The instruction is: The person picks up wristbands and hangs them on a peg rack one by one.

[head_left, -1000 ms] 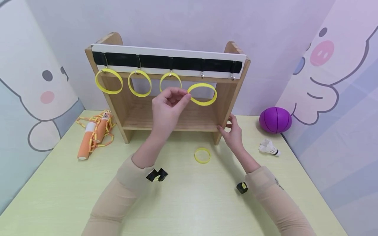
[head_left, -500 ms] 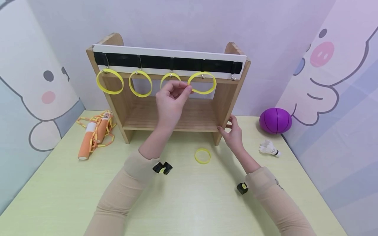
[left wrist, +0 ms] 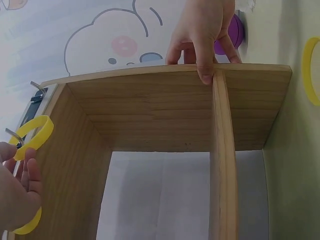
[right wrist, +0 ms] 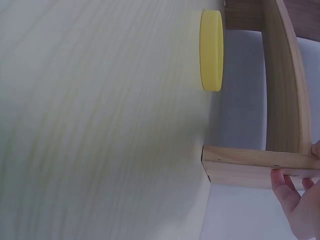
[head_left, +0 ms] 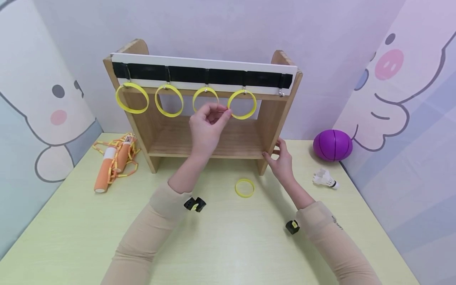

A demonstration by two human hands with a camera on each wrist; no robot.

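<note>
Between thumb and forefinger my left hand (head_left: 206,128) pinches the left edge of a yellow wristband (head_left: 242,117), whose top loops over the fourth metal hook from the left. In the left wrist view that wristband (left wrist: 46,131) also sits around a hook. Three more yellow wristbands hang from the hooks to its left; the third is partly hidden by the hand. Low on the right, my right hand (head_left: 282,162) grips the side panel of the wooden rack (head_left: 204,155), thumb at the shelf's front edge, fingers on the outside. The rightmost hook (head_left: 281,93) carries nothing.
Another yellow wristband (head_left: 244,188) lies flat on the table in front of the rack. An orange-handled jump rope (head_left: 107,168) lies to the left. A purple ball (head_left: 333,145) and a white shuttlecock (head_left: 325,178) are on the right. Walls stand behind and at both sides.
My left hand has raised the wristband to the fourth hook, then lowered slightly, so the wristband now loops over the hook. My right hand has stayed on the rack's side.
</note>
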